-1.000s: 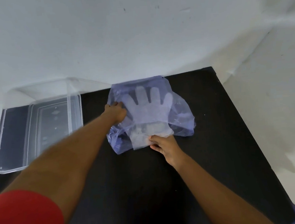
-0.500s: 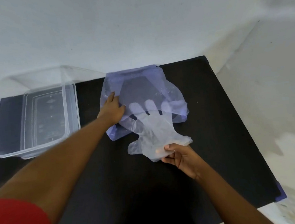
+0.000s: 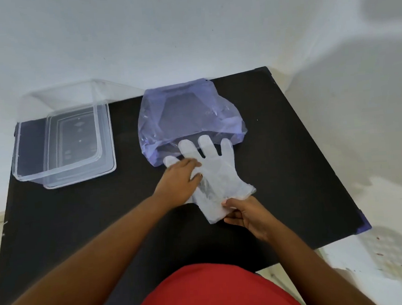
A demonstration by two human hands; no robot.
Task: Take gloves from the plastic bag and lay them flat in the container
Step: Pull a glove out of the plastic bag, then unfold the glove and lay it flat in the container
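A thin translucent white glove (image 3: 217, 170) lies on the black table (image 3: 84, 214), its fingertips just at the mouth of the bluish plastic bag (image 3: 187, 115). My right hand (image 3: 246, 212) pinches the glove's cuff at the near end. My left hand (image 3: 179, 180) rests on the glove's thumb side, fingers over the palm area; whether it grips is unclear. The clear plastic container (image 3: 62, 144) stands at the table's far left, with nothing visible inside it.
The container's clear lid (image 3: 70, 95) leans behind it against the white wall. The table's right edge drops to a pale floor. My red shirt (image 3: 213, 293) fills the bottom centre.
My right hand has drawn the glove out of the bag toward me. My left hand has left the bag's edge and come down onto the glove.
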